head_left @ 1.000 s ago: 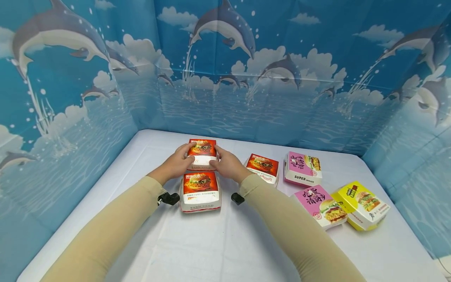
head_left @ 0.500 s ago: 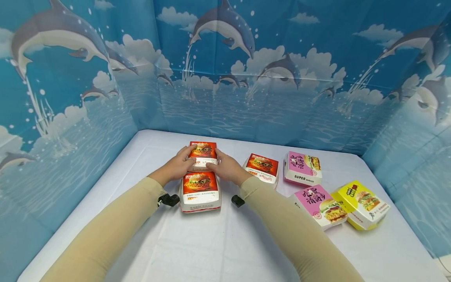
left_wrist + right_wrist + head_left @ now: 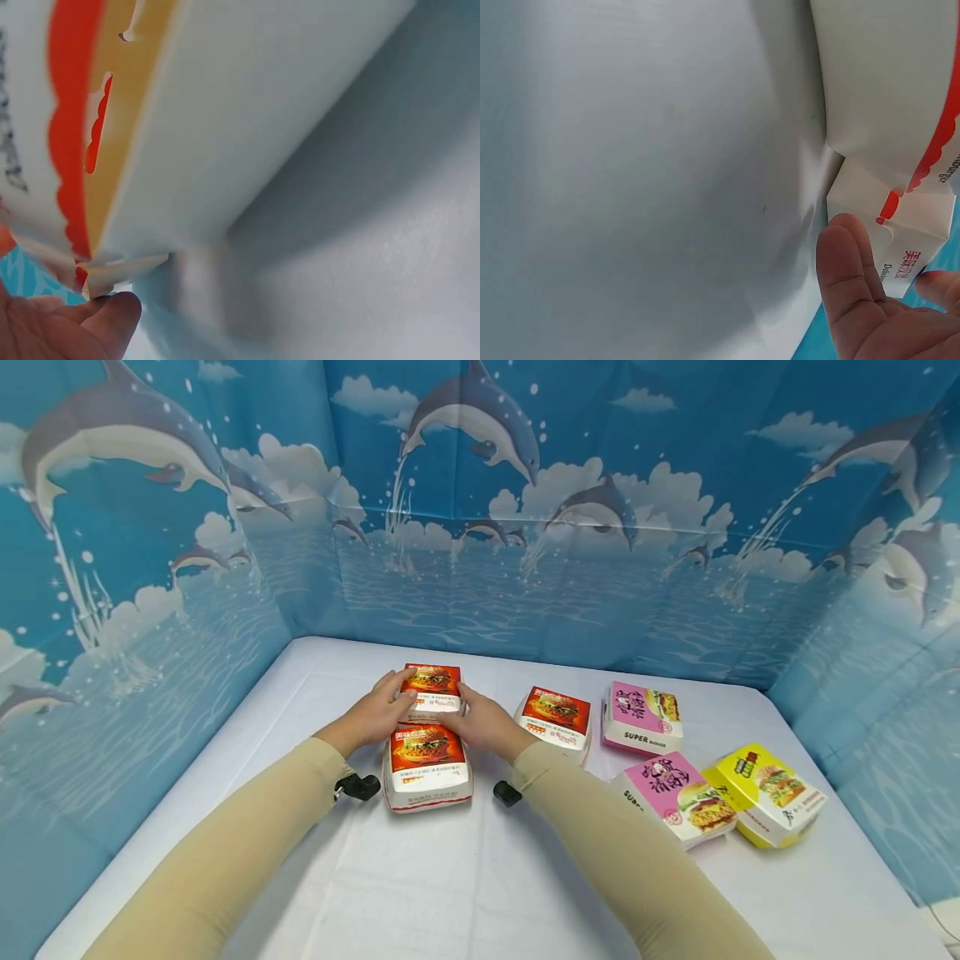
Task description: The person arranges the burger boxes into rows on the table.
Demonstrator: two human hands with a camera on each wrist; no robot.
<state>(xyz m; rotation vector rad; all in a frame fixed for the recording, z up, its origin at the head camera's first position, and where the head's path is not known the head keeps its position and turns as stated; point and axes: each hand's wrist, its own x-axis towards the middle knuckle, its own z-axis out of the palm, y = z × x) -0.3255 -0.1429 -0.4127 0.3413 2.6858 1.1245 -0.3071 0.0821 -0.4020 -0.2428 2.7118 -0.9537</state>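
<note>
Both hands hold the far red burger box [image 3: 432, 687] from its two sides, just behind a second red burger box [image 3: 426, 762] that lies on the white table [image 3: 480, 877]. My left hand [image 3: 396, 697] grips its left side with the thumb on the lid. On the right side, my right hand [image 3: 459, 708] grips it. In the right wrist view the thumb [image 3: 851, 285] touches the held box [image 3: 915, 236], beside the nearer box [image 3: 885, 82]. The left wrist view shows a box wall [image 3: 247, 112] close up and a fingertip [image 3: 105, 319] under a box corner.
A third red box [image 3: 553, 717] sits right of my right hand. Further right lie a pink box [image 3: 641, 718], another pink box [image 3: 671, 789] and a yellow box [image 3: 772, 793]. Blue dolphin-print walls [image 3: 525, 543] enclose the table on three sides.
The held red box has come down and slightly nearer, ending close behind the near red box. Both hands kept their grip on it.
</note>
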